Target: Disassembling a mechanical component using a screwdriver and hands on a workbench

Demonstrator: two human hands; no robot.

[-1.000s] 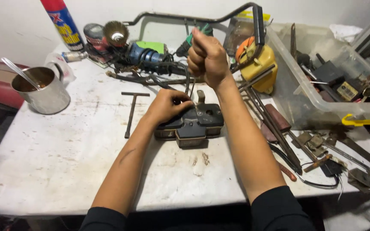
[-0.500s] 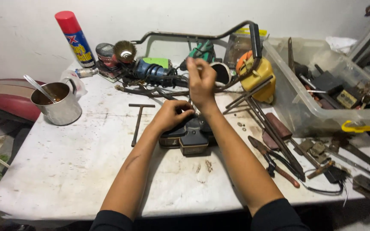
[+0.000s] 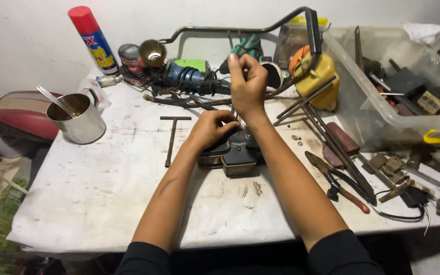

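Left hand is pressing down on the dark metal block at table centre, fingers curled over its top left edge, palm down, forearm coming in from bottom left. Right hand is hovering raised above the block, fist closed around a thin upright tool shaft that is running down toward the block; the tool's tip is hidden behind the left fingers, so contact point is unclear. Right forearm is crossing the block's right side and covering part of it.

White worktable is carrying clutter: T-handle wrench lying just left of the left hand, steel mug with a spoon further left, red-capped spray can standing at the back wall. Angle grinder with wire brush is lying behind the hands, yellow container to the back right. Pliers and long rods are lying right of the right forearm, clear plastic bin of parts sitting beyond them.
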